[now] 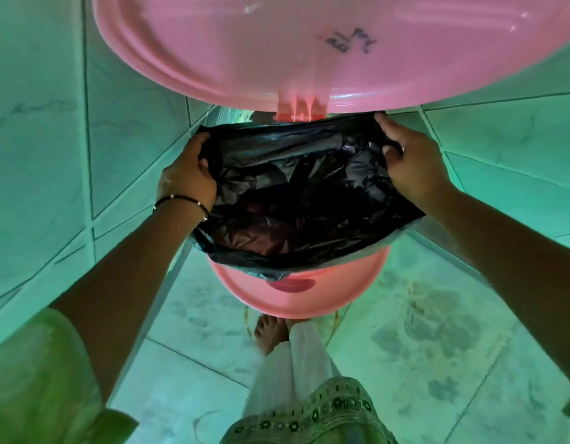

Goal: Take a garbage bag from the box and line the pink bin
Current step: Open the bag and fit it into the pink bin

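Observation:
A black garbage bag hangs open inside the pink bin, its mouth spread wide over the opening. The bag's near edge is folded over the bin's front rim. My left hand grips the bag's left edge, fingers curled round the plastic. On the right, my right hand grips the bag's far right edge, thumb inside the mouth. The bin's pink lid stands raised behind the bag, with handwriting on it. The box is not in view.
Tiled walls close in on the left and right, so the bin sits in a corner. My bare foot stands on the tiled floor just in front of the bin. Open floor lies to the right.

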Available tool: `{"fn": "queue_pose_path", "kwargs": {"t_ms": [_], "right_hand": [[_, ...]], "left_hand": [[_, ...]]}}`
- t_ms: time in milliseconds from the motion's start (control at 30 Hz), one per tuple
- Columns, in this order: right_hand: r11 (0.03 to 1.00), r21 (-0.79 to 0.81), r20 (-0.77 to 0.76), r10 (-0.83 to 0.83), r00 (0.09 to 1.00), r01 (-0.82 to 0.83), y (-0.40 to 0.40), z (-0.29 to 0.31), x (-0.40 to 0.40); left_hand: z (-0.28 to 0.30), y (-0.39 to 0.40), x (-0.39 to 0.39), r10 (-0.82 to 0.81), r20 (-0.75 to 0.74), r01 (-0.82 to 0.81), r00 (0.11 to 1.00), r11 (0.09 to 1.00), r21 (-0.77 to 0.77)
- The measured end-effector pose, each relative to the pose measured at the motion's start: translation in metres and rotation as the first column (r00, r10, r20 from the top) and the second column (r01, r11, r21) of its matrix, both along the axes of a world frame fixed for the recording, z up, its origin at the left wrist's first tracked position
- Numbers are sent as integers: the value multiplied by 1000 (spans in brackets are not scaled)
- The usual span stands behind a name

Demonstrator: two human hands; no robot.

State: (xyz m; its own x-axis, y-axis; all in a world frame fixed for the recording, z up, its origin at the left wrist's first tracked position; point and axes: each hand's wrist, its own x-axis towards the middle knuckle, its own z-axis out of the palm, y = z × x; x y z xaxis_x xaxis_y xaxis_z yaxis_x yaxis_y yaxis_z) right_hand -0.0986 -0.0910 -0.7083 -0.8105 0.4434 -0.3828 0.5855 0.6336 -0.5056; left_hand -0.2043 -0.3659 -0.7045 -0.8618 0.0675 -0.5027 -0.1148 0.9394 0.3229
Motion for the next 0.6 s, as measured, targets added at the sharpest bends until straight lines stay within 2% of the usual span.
{"fn": "queue_pose_path", "kwargs": {"t_ms": [67,167,267,367,433,467,533,600], "right_hand": [[996,40,86,71,994,-75,7,-10,-2],[961,78,325,227,918,-265,12,-21,12],[947,57,440,261,859,-317,13,-19,37],[956,5,415,266,870,-294,9,-19,65],[930,43,345,328,879,-364,6,-22,80],[939,41,296,314,902,-341,1,-21,85],[985,-16,191,172,966,-172,-7,-21,96],[996,-83,137,-32,990,43,-15,-20,107]], "left_hand": [[-12,-7,-4,-40,54,42,998,999,-23],[-23,-26,9,-5,132,6,991,1000,-7],[-24,-50,28,-60,86,55,994,996,65],[-20,-64,42,-89,27,85,996,988,130],[-20,-69,53,-109,6,107,994,980,167],[-21,-73,59,-106,6,103,994,979,175],[-23,-78,70,-72,37,64,997,980,188],[-24,-81,83,29,105,-54,994,968,245]]}}
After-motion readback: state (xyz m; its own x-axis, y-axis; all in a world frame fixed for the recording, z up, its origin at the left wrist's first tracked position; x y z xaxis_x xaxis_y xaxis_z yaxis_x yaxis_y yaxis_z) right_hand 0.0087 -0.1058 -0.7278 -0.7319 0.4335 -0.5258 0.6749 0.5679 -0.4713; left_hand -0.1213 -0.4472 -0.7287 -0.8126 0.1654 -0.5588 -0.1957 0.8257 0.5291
